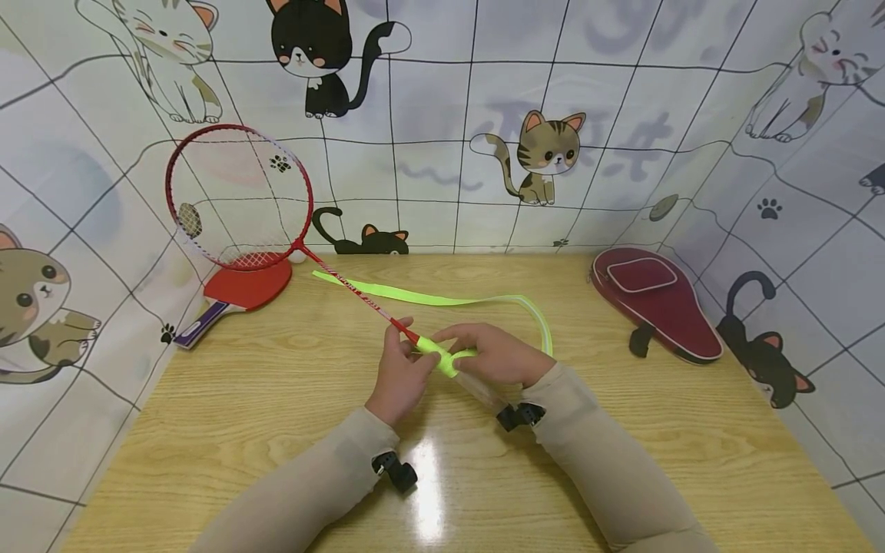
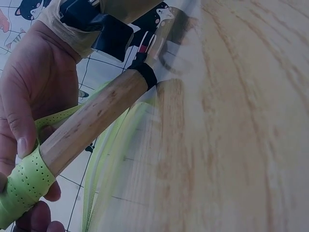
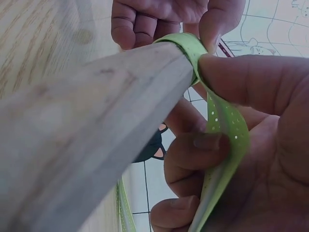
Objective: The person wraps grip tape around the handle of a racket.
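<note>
A red badminton racket (image 1: 354, 289) slants across the middle in the head view, its head up and to the left. Around the upper part of its wooden handle (image 2: 99, 116) runs a neon-yellow perforated grip tape (image 2: 30, 186); the lower part is bare wood, with a black band at its end. My left hand (image 1: 399, 380) holds the handle at the wrapped part, thumb against the tape. Close beside it, my right hand (image 1: 501, 355) pinches the tape between thumb and fingers where it leaves the handle. The tape's loose length (image 1: 442, 299) curves behind the right hand across the table.
A red table tennis bat (image 1: 256, 286) lies at the table's back left, partly behind the racket head, near a small white ball (image 1: 297, 257). At the right lies a dark red bat case (image 1: 653, 303). Cat-patterned walls (image 1: 442, 169) bound the wooden table (image 1: 276, 430).
</note>
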Demonstrator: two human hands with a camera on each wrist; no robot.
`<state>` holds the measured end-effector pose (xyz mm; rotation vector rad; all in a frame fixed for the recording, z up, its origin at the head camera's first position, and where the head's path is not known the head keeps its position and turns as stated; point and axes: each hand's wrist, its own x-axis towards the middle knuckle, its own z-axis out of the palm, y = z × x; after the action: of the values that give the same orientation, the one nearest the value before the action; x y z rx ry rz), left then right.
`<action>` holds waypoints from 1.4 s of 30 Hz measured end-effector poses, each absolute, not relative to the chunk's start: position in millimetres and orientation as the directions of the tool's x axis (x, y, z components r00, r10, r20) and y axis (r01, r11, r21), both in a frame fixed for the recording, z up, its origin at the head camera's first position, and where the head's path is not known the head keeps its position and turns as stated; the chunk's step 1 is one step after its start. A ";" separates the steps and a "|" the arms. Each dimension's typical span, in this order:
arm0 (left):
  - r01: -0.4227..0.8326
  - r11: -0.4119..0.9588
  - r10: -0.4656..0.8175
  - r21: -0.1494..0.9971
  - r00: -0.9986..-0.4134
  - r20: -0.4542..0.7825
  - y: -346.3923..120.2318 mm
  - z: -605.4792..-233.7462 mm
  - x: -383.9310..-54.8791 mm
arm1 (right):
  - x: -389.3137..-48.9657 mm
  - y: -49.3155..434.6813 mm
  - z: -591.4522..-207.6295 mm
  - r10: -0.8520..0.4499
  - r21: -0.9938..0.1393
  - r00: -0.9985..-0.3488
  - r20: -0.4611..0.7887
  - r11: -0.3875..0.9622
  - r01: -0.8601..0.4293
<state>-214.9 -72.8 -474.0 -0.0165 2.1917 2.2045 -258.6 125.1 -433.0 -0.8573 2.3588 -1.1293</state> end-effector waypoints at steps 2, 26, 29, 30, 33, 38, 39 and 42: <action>-0.034 -0.007 0.019 0.999 -0.999 -0.033 -73.0 -474.8 -215.1 | -258.5 124.7 -433.5 -0.668 -0.791 -0.740 -0.078 0.493 -0.362; -0.048 0.022 0.012 0.999 -0.999 -0.048 -73.8 -473.9 -214.3 | -262.0 125.8 -439.7 -0.668 -0.793 -0.739 -0.093 0.498 -0.350; -0.053 0.019 0.011 0.998 -0.999 -0.053 -73.7 -474.2 -214.6 | -262.7 125.6 -442.0 -0.670 -0.790 -0.737 -0.089 0.498 -0.357; -0.051 0.018 0.012 0.999 -0.999 -0.051 -73.7 -474.3 -214.7 | -262.3 125.6 -442.0 -0.670 -0.788 -0.738 -0.086 0.498 -0.361; -0.044 0.024 0.014 0.999 -0.999 -0.044 -73.9 -475.1 -215.0 | -261.8 125.2 -441.9 -0.670 -0.784 -0.739 -0.073 0.497 -0.373; -0.042 0.039 0.016 0.998 -0.999 -0.043 -74.1 -475.7 -214.3 | -260.9 125.0 -440.5 -0.664 -0.768 -0.745 -0.060 0.508 -0.390; -0.043 0.042 0.015 0.998 -0.999 -0.043 -74.1 -475.9 -214.4 | -260.8 124.9 -440.1 -0.662 -0.764 -0.747 -0.060 0.511 -0.393; -0.042 0.049 0.016 0.998 -0.999 -0.043 -73.8 -476.3 -214.8 | -260.3 124.9 -439.3 -0.661 -0.757 -0.748 -0.062 0.519 -0.397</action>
<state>-214.8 -73.8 -476.3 -0.0276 2.2448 2.1374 -260.3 124.9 -439.3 -0.8783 2.4213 -1.0776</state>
